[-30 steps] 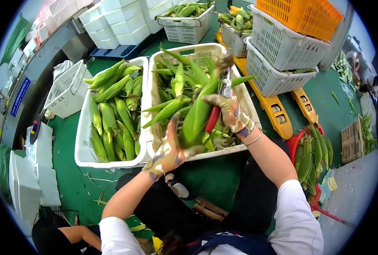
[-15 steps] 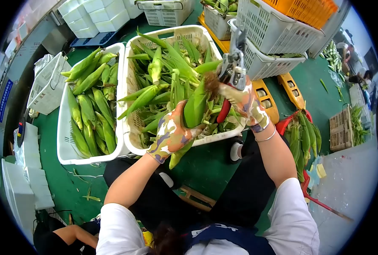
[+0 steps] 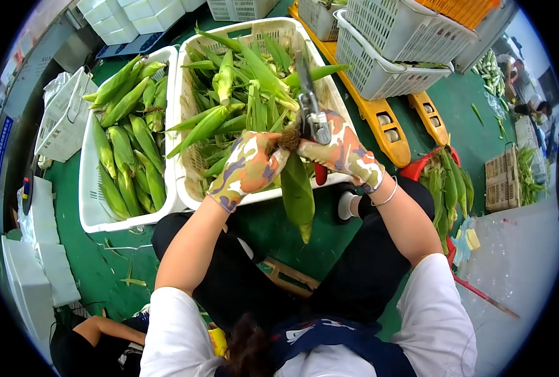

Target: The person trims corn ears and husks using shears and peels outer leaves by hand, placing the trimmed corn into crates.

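My left hand (image 3: 248, 164), in a camouflage glove, is closed at the brown silk end of a green corn ear (image 3: 298, 195), whose husk hangs downward in front of the crate. My right hand (image 3: 342, 151), gloved alike, is wrapped round metal pruning shears (image 3: 316, 122) with a red handle; its fingertips also touch the silk. Both hands meet over the near edge of a white crate (image 3: 178, 119) full of husks and leaves. To its left stands a second white crate (image 3: 85, 188) holding several unpeeled ears.
Stacked grey crates (image 3: 411, 38) stand beside a yellow pallet jack (image 3: 380, 129). A red basin (image 3: 411, 169) with corn sits at my right. White foam boxes (image 3: 31, 270) lie at left. Another person's arm (image 3: 110, 330) shows at lower left; other people are at far right.
The ear has swung from upright to hanging, its silk end now on top. My left hand has moved up to the silk, close to my right hand. The view has shifted.
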Available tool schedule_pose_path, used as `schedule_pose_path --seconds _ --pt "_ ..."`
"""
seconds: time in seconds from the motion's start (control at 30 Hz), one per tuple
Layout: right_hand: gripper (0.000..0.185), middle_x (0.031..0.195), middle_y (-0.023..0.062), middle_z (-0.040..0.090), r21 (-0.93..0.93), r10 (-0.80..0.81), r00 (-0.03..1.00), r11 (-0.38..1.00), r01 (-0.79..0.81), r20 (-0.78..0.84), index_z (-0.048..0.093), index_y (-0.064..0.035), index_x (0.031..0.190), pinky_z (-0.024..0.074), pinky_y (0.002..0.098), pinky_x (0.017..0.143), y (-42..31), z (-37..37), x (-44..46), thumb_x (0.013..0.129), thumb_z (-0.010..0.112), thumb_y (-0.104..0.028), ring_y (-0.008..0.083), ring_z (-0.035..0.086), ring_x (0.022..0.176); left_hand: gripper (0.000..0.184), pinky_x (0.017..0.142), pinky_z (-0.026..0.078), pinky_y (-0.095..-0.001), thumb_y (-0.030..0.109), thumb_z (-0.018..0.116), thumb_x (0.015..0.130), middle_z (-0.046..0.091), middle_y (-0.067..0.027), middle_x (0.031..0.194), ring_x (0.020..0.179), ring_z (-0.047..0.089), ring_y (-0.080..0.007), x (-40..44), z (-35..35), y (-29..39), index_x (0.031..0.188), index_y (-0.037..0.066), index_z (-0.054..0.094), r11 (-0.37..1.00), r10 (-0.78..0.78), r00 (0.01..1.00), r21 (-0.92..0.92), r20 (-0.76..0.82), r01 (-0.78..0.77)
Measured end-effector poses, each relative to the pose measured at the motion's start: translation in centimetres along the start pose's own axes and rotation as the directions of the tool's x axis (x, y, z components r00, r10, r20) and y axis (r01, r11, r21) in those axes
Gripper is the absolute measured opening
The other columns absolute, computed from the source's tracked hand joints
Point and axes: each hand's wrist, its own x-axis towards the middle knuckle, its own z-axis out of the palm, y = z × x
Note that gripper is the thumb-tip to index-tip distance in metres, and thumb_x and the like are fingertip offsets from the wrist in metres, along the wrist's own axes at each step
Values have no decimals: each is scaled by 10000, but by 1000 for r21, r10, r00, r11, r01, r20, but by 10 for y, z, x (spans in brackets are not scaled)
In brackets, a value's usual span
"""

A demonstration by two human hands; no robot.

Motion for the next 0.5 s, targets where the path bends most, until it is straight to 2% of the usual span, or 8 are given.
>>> schedule_pose_path --seconds 0.07,0.13,0.2,0.23,0.4,0.43,0.47,0.5 --pt "352 811 89 579 -366 -234 967 895 254 97 550 1 980 451 304 682 5 0 1 686 675 -147 189 534 731 357 772 425 -412 146 561 765 557 -211 937 892 517 -376 2 -10 7 1083 -3 498 983 -185 948 31 258 183" --pt "395 850 153 564 -443 -292 953 846 296 79 523 7 1009 446 355 702 12 3 -1 680 669 -154 303 542 774 302 742 433 -422 162 555 803 557 -240 881 864 520 -392 -2 -4 -7 1043 -13 499 975 -149 968 -135 203 178" --pt "451 890 177 568 -542 -533 844 695 473 53 492 9 1046 444 382 723 8 13 -1 679 676 -177 352 544 830 296 697 433 -401 176 544 820 556 -220 839 800 531 -361 -2 -5 -14 1035 -19 490 901 -293 922 -248 253 355" --pt "543 940 198 564 -615 -319 943 727 305 92 456 13 1135 440 398 770 2 14 -1 680 675 -188 379 538 878 265 632 424 -365 153 537 814 547 -185 778 713 527 -309 -4 -4 -19 1009 -19 483 918 -236 946 -268 223 293" --pt "689 1261 205 432 -692 -46 981 703 165 188 327 60 1306 322 349 1006 2 23 6 756 606 -249 346 416 1168 217 548 407 -292 130 508 801 503 -95 703 606 480 -185 -16 30 -54 966 0 456 944 -168 981 -271 101 189" --pt "696 1255 199 438 -738 -218 957 612 285 189 326 56 1309 318 342 1008 22 24 10 757 611 -258 337 419 1168 188 530 405 -267 133 495 806 486 -64 685 590 469 -146 -23 44 -75 941 10 454 940 -162 983 -288 90 182" --pt "704 1250 193 444 -779 -382 901 494 387 205 325 52 1313 315 336 1010 39 25 13 757 617 -266 327 423 1168 164 533 412 -256 113 488 815 481 -52 692 603 471 -139 -21 44 -66 938 9 459 686 -321 942 -663 94 300" --pt "641 1213 172 477 -681 -384 914 634 366 134 393 52 1260 334 328 978 36 26 14 754 635 -258 288 457 1116 142 537 419 -245 93 481 823 477 -40 699 615 473 -131 -20 44 -58 935 8 464 297 -472 877 -919 95 259"
